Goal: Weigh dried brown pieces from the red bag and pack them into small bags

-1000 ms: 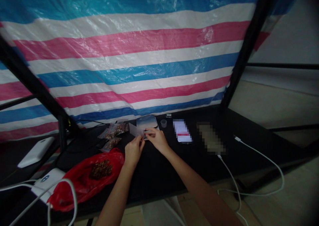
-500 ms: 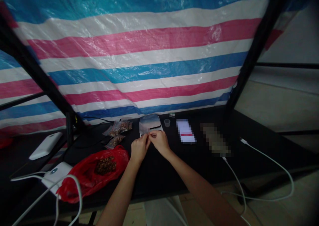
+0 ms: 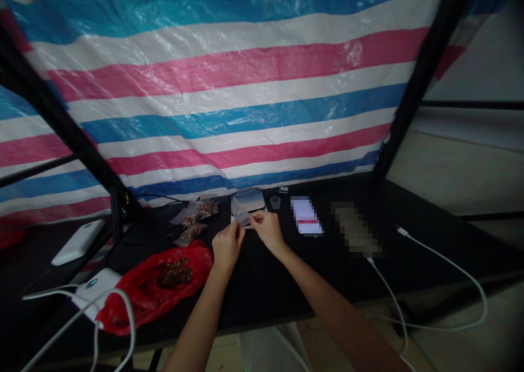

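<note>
A small clear plastic bag [image 3: 242,218] is stretched between my two hands, looking empty. My left hand [image 3: 226,247] pinches its near left side, and my right hand [image 3: 268,230] pinches the right side with thumb and forefinger. Just behind them sits a small flat scale [image 3: 249,198] with a shiny top, partly covered by the bag and fingers. Left of the hands lie several clear bags [image 3: 200,210] filled with brown pieces. Nearer, an open red plastic bag [image 3: 143,301] holds a heap of loose brown pieces [image 3: 177,273]; their kind is too small to tell.
A small clear cup [image 3: 275,202] stands right of the scale. Farther right are a lit phone [image 3: 306,216] and a blurred-out device [image 3: 355,230] with a white cable [image 3: 388,290]. White power banks [image 3: 79,242] lie at left. A striped tarp [image 3: 245,104] hangs behind the black table [image 3: 286,284].
My hands were close together at the clear bag; now they are farther apart, the right hand shifted right, and the bag shows spread wider between them.
</note>
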Motion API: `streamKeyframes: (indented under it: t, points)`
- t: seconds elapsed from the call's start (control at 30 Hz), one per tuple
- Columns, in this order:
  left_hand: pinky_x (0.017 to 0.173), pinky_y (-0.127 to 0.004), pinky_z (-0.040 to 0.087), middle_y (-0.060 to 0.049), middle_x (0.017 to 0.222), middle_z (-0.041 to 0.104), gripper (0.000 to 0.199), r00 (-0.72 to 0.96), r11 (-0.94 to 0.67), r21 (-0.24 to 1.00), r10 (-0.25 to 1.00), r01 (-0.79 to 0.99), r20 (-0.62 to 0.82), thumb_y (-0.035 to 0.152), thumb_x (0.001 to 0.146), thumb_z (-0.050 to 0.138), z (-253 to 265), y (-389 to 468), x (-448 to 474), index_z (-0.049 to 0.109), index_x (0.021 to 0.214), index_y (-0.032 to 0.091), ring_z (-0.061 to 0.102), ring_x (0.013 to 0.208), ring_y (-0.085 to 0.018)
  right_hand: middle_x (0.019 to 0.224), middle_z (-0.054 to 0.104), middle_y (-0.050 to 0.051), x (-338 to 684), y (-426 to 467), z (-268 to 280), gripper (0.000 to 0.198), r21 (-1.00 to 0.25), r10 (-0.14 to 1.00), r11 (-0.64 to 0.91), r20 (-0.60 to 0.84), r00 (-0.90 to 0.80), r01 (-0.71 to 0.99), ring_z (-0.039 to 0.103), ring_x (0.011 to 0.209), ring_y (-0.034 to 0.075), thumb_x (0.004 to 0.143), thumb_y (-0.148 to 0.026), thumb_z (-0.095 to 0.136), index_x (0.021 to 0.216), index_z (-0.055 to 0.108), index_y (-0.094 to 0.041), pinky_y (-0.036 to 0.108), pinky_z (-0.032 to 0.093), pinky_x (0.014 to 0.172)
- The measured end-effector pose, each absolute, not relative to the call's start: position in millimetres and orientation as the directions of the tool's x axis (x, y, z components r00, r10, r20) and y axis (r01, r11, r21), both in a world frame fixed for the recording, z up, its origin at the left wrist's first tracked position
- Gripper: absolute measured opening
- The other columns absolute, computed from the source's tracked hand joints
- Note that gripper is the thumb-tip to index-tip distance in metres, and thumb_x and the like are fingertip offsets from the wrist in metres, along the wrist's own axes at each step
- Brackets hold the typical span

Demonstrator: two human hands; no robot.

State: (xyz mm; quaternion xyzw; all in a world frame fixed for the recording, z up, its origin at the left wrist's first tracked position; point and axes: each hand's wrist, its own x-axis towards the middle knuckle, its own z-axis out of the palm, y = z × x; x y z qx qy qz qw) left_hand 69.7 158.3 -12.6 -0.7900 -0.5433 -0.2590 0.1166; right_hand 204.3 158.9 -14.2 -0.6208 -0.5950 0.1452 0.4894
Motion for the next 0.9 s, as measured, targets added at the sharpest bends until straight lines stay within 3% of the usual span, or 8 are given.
streamKeyframes:
  t: [0.13,0.23,0.33,0.47,0.57,0.67,0.77,0.9]
  points:
    - [0.047,-0.023,0.023,0.000,0.059,0.058,0.025,0.160,-0.279,0.146,0.826,0.949,0.541,0.039,0.084,0.040,-8.2,159.3,67.9,0.052,0.075,0.019,0.054,0.053,-0.013,0.074,0.069,-0.001,199.9,149.5,-7.6,0.014,-0.673,0.866,0.272,0.483,0.130,0.687,0.063,0.067,0.013,0.078,-0.026,0.052,0.077,0.065,-0.023,0.019,0.044,0.063]
    - [0.048,-0.023,0.026,0.000,0.060,0.056,0.023,0.236,-0.367,0.152,0.811,0.918,0.535,0.037,0.085,0.039,-8.7,160.2,67.6,0.051,0.077,0.019,0.053,0.054,-0.013,0.077,0.069,-0.002,197.6,144.6,-4.7,0.013,-0.634,0.859,0.310,0.507,0.078,0.708,0.063,0.069,0.012,0.079,-0.030,0.053,0.080,0.065,-0.025,0.019,0.043,0.063]
    - [0.052,-0.024,0.031,-0.002,0.063,0.056,0.020,0.340,-0.479,0.114,0.752,0.870,0.565,0.029,0.085,0.038,-12.4,159.7,66.3,0.051,0.075,0.018,0.053,0.058,-0.014,0.078,0.069,-0.003,199.9,146.7,-5.6,0.012,-0.663,0.862,0.302,0.496,0.100,0.685,0.064,0.070,0.012,0.079,-0.031,0.054,0.082,0.064,-0.026,0.019,0.043,0.062]
    - [0.060,-0.028,0.036,-0.005,0.061,0.054,0.023,0.275,-0.434,0.076,0.688,0.898,0.672,0.026,0.082,0.040,-13.0,156.9,63.9,0.051,0.064,0.018,0.051,0.063,-0.017,0.073,0.069,-0.002,204.9,155.0,-10.6,0.011,-0.774,0.890,0.176,0.389,0.238,0.609,0.064,0.065,0.013,0.077,-0.030,0.056,0.081,0.065,-0.025,0.020,0.045,0.058]
    - [0.075,-0.034,0.037,-0.010,0.087,0.061,0.015,0.336,-0.502,0.019,0.606,0.865,0.721,0.019,0.078,0.043,-8.3,154.4,63.9,0.057,0.083,0.016,0.053,0.085,-0.021,0.073,0.069,-0.003,206.7,158.0,-13.0,0.009,-0.801,0.889,0.167,0.374,0.263,0.575,0.065,0.069,0.014,0.075,-0.027,0.057,0.078,0.066,-0.025,0.021,0.046,0.060]
    - [0.090,-0.040,0.032,-0.010,0.117,0.053,0.035,0.507,-0.639,-0.060,0.547,0.767,0.667,0.014,0.074,0.044,-3.7,153.7,65.7,0.052,0.107,0.017,0.046,0.107,-0.024,0.074,0.070,-0.005,207.5,157.9,-12.6,0.010,-0.811,0.902,0.224,0.382,0.200,0.540,0.065,0.072,0.013,0.075,-0.023,0.057,0.078,0.066,-0.026,0.020,0.047,0.064]
    - [0.098,-0.042,0.026,-0.011,0.120,0.051,0.043,0.601,-0.707,-0.063,0.546,0.704,0.584,0.022,0.075,0.045,-1.3,155.4,68.7,0.046,0.117,0.015,0.043,0.114,-0.024,0.079,0.070,-0.005,209.2,158.9,-12.0,0.013,-0.825,0.914,0.239,0.369,0.167,0.512,0.065,0.074,0.012,0.074,-0.022,0.057,0.080,0.068,-0.027,0.021,0.048,0.067]
    - [0.096,-0.042,0.028,-0.013,0.112,0.055,0.053,0.548,-0.658,-0.022,0.607,0.752,0.575,0.041,0.073,0.052,-0.3,157.5,70.5,0.045,0.118,0.014,0.048,0.105,-0.025,0.079,0.070,-0.003,212.8,164.7,-15.1,0.013,-0.867,0.925,0.205,0.324,0.201,0.453,0.065,0.074,0.014,0.074,-0.023,0.058,0.080,0.069,-0.026,0.023,0.049,0.069]
